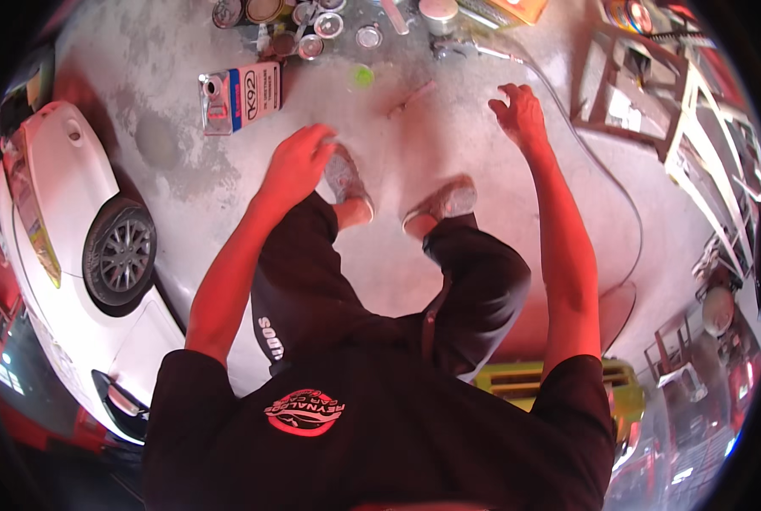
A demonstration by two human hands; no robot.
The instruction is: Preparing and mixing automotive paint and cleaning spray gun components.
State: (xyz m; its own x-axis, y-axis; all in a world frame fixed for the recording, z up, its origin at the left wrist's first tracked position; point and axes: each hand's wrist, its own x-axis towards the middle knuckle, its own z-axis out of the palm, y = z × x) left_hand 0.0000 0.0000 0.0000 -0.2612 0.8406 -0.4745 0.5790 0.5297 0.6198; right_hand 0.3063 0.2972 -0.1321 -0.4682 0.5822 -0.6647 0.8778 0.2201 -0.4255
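Note:
My left hand [299,159] hangs over the floor above my left shoe, fingers loosely bent and nothing in them. Closest to it stands a rectangular metal can [261,92], white with blue and red, its cap toward me. My right hand [519,117] reaches forward on the right, empty, with thumb and fingers apart. Beside that hand a thin grey hose [603,163] curves along the floor. It leads to a metal tool [465,49], perhaps a spray gun, whose kind is hard to make out.
Several round tins [329,25] crowd the far floor, with a lidded tub [439,13] and an orange box [521,8]. A white car [57,162] stands left. To the right is a metal frame [631,89]; a yellow vehicle part [627,387] lies behind me.

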